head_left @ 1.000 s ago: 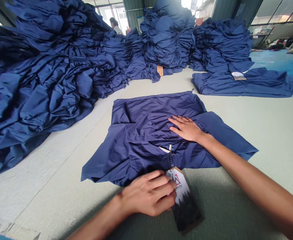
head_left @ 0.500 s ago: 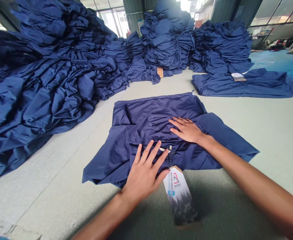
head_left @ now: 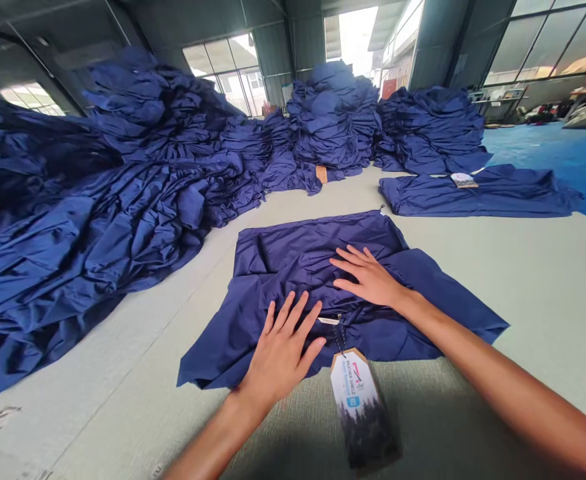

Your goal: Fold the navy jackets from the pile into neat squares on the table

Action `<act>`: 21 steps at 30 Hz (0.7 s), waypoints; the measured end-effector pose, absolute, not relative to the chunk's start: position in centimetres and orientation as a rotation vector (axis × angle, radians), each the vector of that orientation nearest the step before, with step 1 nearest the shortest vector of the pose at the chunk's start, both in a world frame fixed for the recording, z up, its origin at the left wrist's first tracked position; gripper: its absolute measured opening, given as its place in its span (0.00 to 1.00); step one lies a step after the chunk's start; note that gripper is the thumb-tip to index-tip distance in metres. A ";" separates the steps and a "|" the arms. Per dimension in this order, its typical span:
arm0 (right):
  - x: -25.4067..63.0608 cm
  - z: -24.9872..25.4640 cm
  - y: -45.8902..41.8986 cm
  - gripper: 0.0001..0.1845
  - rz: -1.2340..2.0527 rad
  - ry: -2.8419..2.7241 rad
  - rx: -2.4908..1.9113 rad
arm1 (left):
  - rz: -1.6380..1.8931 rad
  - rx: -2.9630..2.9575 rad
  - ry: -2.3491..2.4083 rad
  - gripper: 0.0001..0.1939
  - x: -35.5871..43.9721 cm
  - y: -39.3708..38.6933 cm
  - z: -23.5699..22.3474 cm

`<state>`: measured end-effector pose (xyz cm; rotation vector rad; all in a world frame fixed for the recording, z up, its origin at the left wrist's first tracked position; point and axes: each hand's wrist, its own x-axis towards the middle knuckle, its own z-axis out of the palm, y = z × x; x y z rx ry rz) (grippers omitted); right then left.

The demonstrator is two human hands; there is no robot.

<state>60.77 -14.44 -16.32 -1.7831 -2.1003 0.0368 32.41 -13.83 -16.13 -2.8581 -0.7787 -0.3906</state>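
Note:
A navy blue jacket (head_left: 317, 250) of thin, wrinkled fabric lies spread on the pale table, its collar side toward me. My left hand (head_left: 283, 350) rests flat on its near left part, fingers spread. Farther up and to the right, my right hand (head_left: 365, 277) presses on the fabric with fingers stretched out. Between the hands shows a small white neck label (head_left: 329, 321). From a dark cord beside it hangs a printed cardboard hang tag (head_left: 363, 410), which lies over the near side of the table.
A folded navy garment (head_left: 513, 193) with its own tag (head_left: 463, 180) lies at the back right. Large heaps of navy garments (head_left: 147, 213) cover the left side, and tall stacks (head_left: 333, 120) stand along the back. Blue flooring (head_left: 537, 150) shows at far right.
The view has tilted up, so things sit lower in the picture. My left hand has slid slightly off the label; my right hand stays on the fabric, fingers a little more spread.

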 end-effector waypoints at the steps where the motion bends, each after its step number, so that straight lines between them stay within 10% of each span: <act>1: 60.5 -16.3 -14.7 0.37 0.097 -2.111 -1.793 | -0.357 -2.852 -0.770 0.29 32.3 -13.6 -16.6; 13: 62.0 -16.4 -14.6 0.43 0.662 -2.058 -1.739 | -0.211 -3.207 -0.790 0.24 31.8 -8.9 -13.1; 21: 70.0 -13.9 -5.9 0.37 0.179 -1.724 -1.968 | 0.007 -2.852 -1.428 0.37 35.0 10.9 -11.3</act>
